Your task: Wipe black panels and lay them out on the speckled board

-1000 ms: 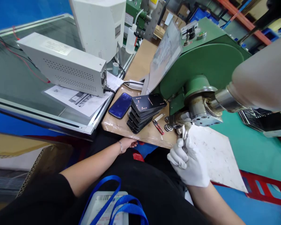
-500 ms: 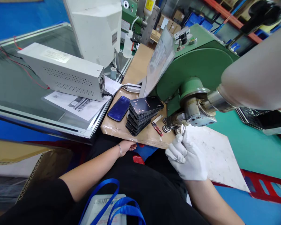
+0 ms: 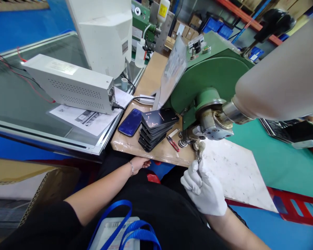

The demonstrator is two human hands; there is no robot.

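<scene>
My right hand (image 3: 205, 191), in a white glove, is closed round slim metal tweezers (image 3: 199, 160). A pale, dingy lump (image 3: 201, 146) shows at their tips, just below the metal head (image 3: 216, 128) of a green machine. Bare, with a bracelet at the wrist, my left hand (image 3: 141, 164) rests by the table's front edge. Its fingers are curled, and whatever they may hold is hidden. Between the hands, on the table, stand an uneven stack of black flat panels (image 3: 156, 128) and red-handled thread snips (image 3: 173, 143). A dark blue phone (image 3: 130, 122) lies left of the stack.
The green machine (image 3: 211, 76) carries a large pale bottle-like part (image 3: 276, 73) that juts out to the right. A stained white board (image 3: 237, 170) lies under my right hand's side. At left, a grey metal box (image 3: 73, 81) sits on a glass-topped table (image 3: 13, 93).
My right hand has drawn down and slightly left, away from the machine head, bringing the tweezers and the pale lump into view. My left hand stays by the table edge.
</scene>
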